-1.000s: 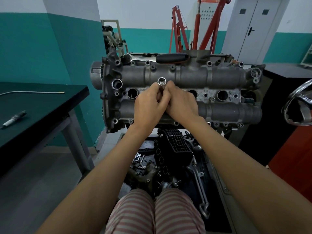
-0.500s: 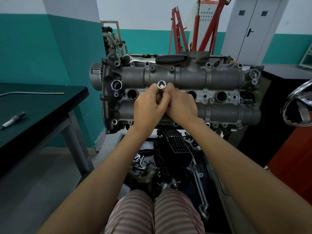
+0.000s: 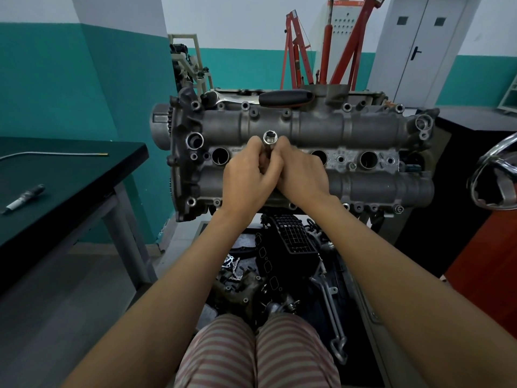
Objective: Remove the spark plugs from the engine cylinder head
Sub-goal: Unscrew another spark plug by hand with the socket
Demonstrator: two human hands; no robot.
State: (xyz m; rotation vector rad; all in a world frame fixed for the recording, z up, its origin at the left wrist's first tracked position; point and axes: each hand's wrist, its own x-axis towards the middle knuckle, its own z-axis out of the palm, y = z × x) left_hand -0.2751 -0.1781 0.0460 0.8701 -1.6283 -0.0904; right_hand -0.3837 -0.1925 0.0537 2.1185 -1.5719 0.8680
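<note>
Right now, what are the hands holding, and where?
Both hands, left and right, grip the metal socket tube round its shaft, just below its open top end.

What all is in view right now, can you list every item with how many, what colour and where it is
cylinder head: one, grey metal, centre, on its stand
open plug wells: three showing, dark, in a row along the head
socket extension: one, chrome, at the second well from the left, held by both hands
ratchet: one, chrome with black handle, lying on top of the head
spark plug: one, white and dark, on the table at left
thin rod: one, silver, farther back on the table
table: one, dark green top, left
engine hoist: one, red, behind the head
engine parts: several, black, on the floor below
left hand: fingers round the extension
right hand: fingers round the extension
</note>
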